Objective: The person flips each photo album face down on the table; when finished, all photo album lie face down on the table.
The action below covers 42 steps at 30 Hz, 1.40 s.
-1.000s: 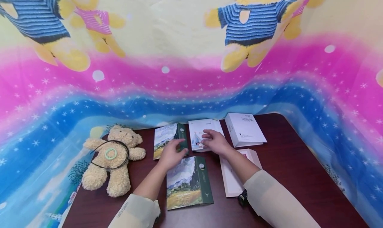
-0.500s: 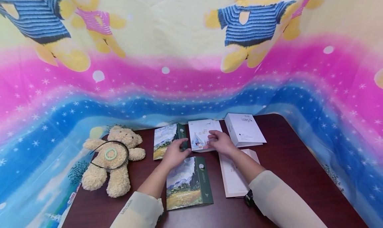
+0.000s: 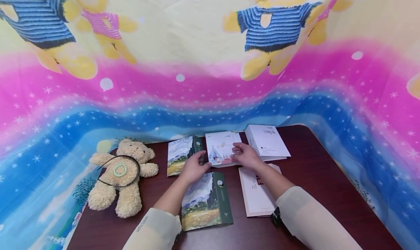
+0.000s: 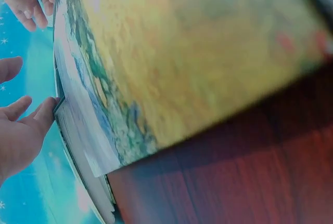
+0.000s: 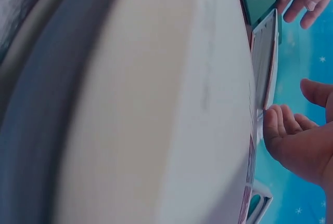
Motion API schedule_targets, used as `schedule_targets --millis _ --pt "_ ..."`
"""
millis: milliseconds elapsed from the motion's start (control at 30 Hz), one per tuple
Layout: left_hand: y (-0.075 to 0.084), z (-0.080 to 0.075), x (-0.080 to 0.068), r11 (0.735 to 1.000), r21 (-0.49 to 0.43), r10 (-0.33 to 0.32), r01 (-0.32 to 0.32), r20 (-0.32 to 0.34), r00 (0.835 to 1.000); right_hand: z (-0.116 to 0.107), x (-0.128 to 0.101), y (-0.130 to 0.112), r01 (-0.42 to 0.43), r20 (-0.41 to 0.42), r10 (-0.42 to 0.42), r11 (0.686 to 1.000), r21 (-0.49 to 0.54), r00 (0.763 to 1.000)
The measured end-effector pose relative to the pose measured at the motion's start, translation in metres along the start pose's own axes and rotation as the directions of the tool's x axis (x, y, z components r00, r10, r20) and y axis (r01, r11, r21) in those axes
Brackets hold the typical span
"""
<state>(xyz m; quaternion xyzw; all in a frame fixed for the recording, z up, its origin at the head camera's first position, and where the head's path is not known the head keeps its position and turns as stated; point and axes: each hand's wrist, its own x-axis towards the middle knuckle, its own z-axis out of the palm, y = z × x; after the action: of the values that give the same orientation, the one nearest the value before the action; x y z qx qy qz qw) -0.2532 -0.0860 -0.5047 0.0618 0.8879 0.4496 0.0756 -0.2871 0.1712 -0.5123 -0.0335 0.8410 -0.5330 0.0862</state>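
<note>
right hand [image 3: 247, 156] shifted rightward, at tent-print book [image 3: 219, 144], left hand [image 3: 194, 167] at far album [image 3: 179, 152] (both relaxed, gripping nothing)

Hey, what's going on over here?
Someone has both hands among books on a table. The left hand is by the right edge of the far painted album, the right hand over the right side of the white tent-picture book. Neither book looks lifted. A matching album lies nearer, a thick white book and a pale book are to the right, and a teddy bear lies at the left.
</note>
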Motion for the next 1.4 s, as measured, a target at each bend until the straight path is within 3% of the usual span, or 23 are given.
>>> schedule_targets --millis 133,433,833,1400 --pt "0.001 0.002 0.002 1.0 -0.008 -0.018 0.018 0.014 1.0 -0.003 0.001 0.003 -0.02 -0.003 0.02 1.0 -0.002 1.0" --pt "0.008 0.009 0.01 1.0 -0.015 -0.014 0.015 0.056 0.998 -0.01 -0.001 0.006 -0.078 -0.054 0.072 0.99 -0.121 0.996" --pt "0.009 0.016 0.018 0.997 0.058 -0.048 0.045 0.052 0.998 -0.015 0.001 0.012 -0.098 -0.026 0.095 0.981 -0.165 0.995" --pt "0.015 0.024 0.019 0.999 0.05 0.006 -0.008 0.039 0.999 -0.016 0.001 0.014 -0.111 -0.005 0.112 0.979 -0.171 0.994"
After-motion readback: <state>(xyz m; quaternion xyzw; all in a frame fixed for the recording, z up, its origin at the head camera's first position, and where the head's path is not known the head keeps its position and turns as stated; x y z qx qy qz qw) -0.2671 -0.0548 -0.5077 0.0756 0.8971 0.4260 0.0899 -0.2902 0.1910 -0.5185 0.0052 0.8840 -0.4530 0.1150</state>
